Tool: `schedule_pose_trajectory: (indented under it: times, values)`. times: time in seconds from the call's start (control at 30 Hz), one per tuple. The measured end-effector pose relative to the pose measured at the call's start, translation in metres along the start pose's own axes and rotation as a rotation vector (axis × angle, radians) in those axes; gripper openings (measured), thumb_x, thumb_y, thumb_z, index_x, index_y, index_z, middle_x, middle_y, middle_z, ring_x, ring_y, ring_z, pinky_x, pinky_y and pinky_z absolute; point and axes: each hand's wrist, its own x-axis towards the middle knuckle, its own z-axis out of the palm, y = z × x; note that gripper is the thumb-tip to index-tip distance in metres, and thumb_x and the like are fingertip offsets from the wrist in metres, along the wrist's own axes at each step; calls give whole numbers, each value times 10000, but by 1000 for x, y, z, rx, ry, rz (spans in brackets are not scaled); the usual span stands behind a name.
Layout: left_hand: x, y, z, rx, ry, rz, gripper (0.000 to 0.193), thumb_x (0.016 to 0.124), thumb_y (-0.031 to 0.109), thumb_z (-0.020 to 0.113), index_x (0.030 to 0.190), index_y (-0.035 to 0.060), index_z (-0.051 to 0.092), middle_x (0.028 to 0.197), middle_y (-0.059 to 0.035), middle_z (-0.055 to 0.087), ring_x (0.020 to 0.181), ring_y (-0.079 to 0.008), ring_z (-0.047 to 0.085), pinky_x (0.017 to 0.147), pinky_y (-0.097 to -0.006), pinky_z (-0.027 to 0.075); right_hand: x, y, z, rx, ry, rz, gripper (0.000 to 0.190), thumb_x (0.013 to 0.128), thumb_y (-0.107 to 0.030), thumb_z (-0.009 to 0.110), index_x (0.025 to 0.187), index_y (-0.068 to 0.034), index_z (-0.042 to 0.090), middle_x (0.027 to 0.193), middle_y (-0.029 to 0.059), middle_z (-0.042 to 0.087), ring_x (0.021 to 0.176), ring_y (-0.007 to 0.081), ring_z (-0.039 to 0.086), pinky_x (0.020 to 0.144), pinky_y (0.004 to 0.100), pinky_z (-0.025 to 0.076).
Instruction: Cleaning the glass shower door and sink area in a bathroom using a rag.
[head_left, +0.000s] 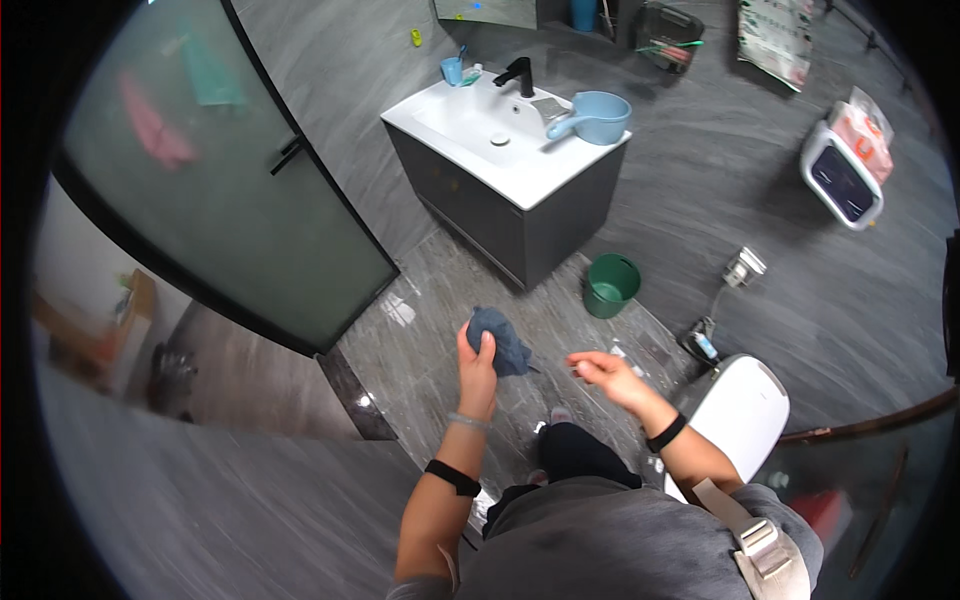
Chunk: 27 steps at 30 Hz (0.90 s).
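A crumpled blue-grey cloth (501, 346) is bunched in my left hand (477, 364), with the thumb pressed over its near side. Some of the cloth hangs out to the right of the fingers. My right hand (611, 379) is a short way to the right, apart from the cloth. Its fingers are loosely bent, and I see nothing held in them. Both hands are in front of my body above the grey tiled floor (427, 322). Beyond the right hand, a green plastic bucket (612, 286) stands on the floor.
Ahead, a vanity with a white washbasin (465, 124) carries a black faucet (517, 75), a light-blue water dipper (600, 118) and a blue cup (451, 71). A white toilet (739, 412) is close on my right. The frosted glass door (225, 187) stands at the left.
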Motion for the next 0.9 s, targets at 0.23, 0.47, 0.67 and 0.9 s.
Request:
schedule_pose_trajectory:
  times: [0.23, 0.47, 0.67, 0.9]
  values:
    - [195, 13, 39, 692, -175, 607, 443, 864, 162, 579, 1260, 4, 456, 1232, -156, 513, 1134, -302, 490, 987, -386, 363, 122, -2, -61, 107, 159, 61, 338, 944, -238, 537, 1195, -13, 562, 1083, 43, 633, 945, 125, 585, 833, 277, 451]
    - [340, -34, 82, 1488, -396, 466, 463, 870, 254, 569, 1297, 110, 460, 1427, -142, 339, 1270, -375, 352, 1065, -541, 245, 269, -67, -92, 43, 173, -70, 322, 927, -194, 565, 1171, 17, 568, 1048, 56, 652, 931, 128, 591, 829, 270, 462]
    - [481, -12, 53, 1575, -278, 374, 480, 890, 326, 533, 1323, 142, 437, 1480, -105, 283, 1278, -431, 342, 1055, -607, 205, 340, -85, -112, -30, 182, -58, 292, 916, -184, 582, 1131, 12, 597, 1035, 67, 665, 934, 132, 595, 836, 266, 458]
    - [690, 42, -35, 1590, -71, 345, 522, 885, 343, 557, 1338, 129, 410, 1491, -128, 240, 1273, -466, 331, 1001, -600, 306, 409, -123, -98, -179, 172, 72, 289, 898, -174, 607, 1133, -6, 610, 1011, 69, 677, 900, 133, 602, 811, 279, 473]
